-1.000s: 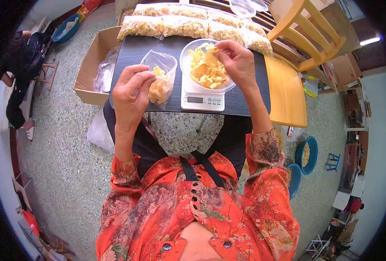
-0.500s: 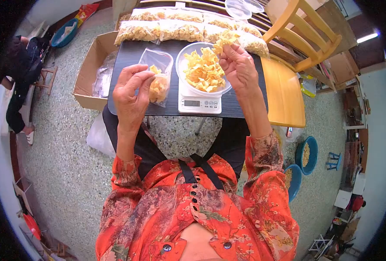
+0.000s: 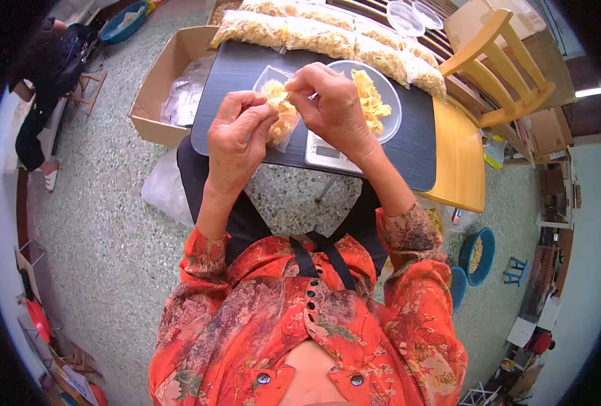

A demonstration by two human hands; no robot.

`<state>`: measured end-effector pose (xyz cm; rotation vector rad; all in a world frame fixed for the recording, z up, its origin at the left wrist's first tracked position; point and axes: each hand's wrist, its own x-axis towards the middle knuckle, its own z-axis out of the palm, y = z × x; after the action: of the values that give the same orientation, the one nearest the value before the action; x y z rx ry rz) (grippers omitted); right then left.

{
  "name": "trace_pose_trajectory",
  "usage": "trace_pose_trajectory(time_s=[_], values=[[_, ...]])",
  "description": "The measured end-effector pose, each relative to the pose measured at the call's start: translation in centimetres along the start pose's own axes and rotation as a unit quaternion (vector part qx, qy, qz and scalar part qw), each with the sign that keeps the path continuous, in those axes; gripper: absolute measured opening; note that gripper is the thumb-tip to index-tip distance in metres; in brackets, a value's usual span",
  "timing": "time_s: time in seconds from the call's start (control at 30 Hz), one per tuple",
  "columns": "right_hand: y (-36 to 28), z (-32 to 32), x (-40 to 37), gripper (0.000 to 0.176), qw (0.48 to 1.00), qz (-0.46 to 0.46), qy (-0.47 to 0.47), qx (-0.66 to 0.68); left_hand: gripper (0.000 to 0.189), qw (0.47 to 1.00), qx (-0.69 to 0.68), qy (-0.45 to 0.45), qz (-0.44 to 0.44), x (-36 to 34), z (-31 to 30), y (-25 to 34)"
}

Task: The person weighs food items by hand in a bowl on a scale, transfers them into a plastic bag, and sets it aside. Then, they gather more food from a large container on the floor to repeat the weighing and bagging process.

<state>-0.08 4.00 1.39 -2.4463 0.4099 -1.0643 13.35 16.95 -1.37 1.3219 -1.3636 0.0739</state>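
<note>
My left hand (image 3: 238,139) pinches the edge of a clear plastic bag (image 3: 283,132) that has yellow dried pieces inside. Closed at the bag's mouth, my right hand (image 3: 334,108) is at some yellow pieces (image 3: 276,93) there. Behind my right hand, a round clear bowl (image 3: 394,111) holds more yellow curled pieces (image 3: 370,101). Under the bowl a white scale (image 3: 331,156) is partly covered by my right wrist. Several filled bags (image 3: 320,37) lie in rows along the far edge of the dark table (image 3: 409,159).
An open cardboard box (image 3: 153,115) with plastic bags is left of the table. A wooden chair (image 3: 459,159) stands at the right, blue-green basins (image 3: 478,256) on the floor beyond. Another person (image 3: 39,101) sits at the far left.
My right hand has moved left from above the bowl to the bag's mouth with the yellow pieces. The view has shifted, so table and bags appear farther right.
</note>
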Motion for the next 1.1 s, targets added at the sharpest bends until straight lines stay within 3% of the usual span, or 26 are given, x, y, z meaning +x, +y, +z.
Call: trace_pose_trajectory(time_s=[0.07, 0.13, 0.27, 0.3, 0.33, 0.4, 0.47, 0.53, 0.6, 0.63, 0.77, 0.93, 1.1], values=[[0.1, 0.1, 0.2, 0.017, 0.999, -0.025, -0.017, -0.044, 0.014, 1.000, 0.001, 0.006, 0.011, -0.4, -0.3, -0.5], [0.5, 0.2, 0.6, 0.018, 0.974, -0.058, -0.145, -0.164, 0.015, 1.000, 0.009, 0.001, 0.010, -0.5, -0.5, -0.8], [0.8, -0.5, 1.3, 0.029, 0.958, -0.085, -0.261, -0.087, 0.014, 1.000, 0.012, 0.002, 0.019, 0.0, -0.9, -1.9], [0.3, -1.3, 1.7, 0.033, 0.949, -0.072, -0.292, -0.094, 0.012, 0.997, 0.037, -0.011, 0.063, 0.5, -1.4, -2.1], [-0.2, -1.8, 2.0, 0.033, 0.947, -0.075, -0.299, -0.091, 0.011, 0.992, 0.061, -0.025, 0.106, 0.9, -1.9, -2.3], [-0.8, -2.5, 1.9, 0.036, 0.935, -0.042, -0.333, -0.117, 0.011, 0.992, 0.065, -0.047, 0.093, 1.0, -2.3, -2.7], [-0.6, -2.2, 1.5, 0.041, 0.927, -0.055, -0.336, -0.156, 0.013, 0.994, 0.009, -0.106, 0.012, 0.8, -2.2, -3.3], [0.2, -1.5, 1.2, 0.040, 0.927, -0.025, -0.367, -0.072, 0.015, 0.993, -0.002, -0.120, 0.019, 1.0, -2.2, -3.2], [0.6, -0.8, 1.0, 0.039, 0.924, -0.007, -0.377, -0.065, 0.015, 0.978, -0.093, -0.181, -0.039, 0.9, -2.0, -2.5], [0.6, -0.5, 0.9, 0.038, 0.921, 0.012, -0.385, -0.058, 0.013, 0.978, -0.084, -0.191, -0.023, 0.9, -1.8, -3.1], [0.2, 0.0, 0.6, 0.036, 0.920, 0.006, -0.387, -0.062, 0.008, 0.984, -0.055, -0.164, 0.049, 1.2, -1.2, -4.6], [-0.4, 0.1, 1.0, 0.043, 0.881, 0.079, -0.447, -0.132, 0.010, 0.986, -0.076, -0.135, 0.067, 2.0, -1.2, -3.6], [0.8, 1.5, 0.9, 0.042, 0.874, 0.065, -0.447, -0.182, 0.011, 0.986, -0.089, -0.116, 0.078, 2.2, -0.8, -3.4]])
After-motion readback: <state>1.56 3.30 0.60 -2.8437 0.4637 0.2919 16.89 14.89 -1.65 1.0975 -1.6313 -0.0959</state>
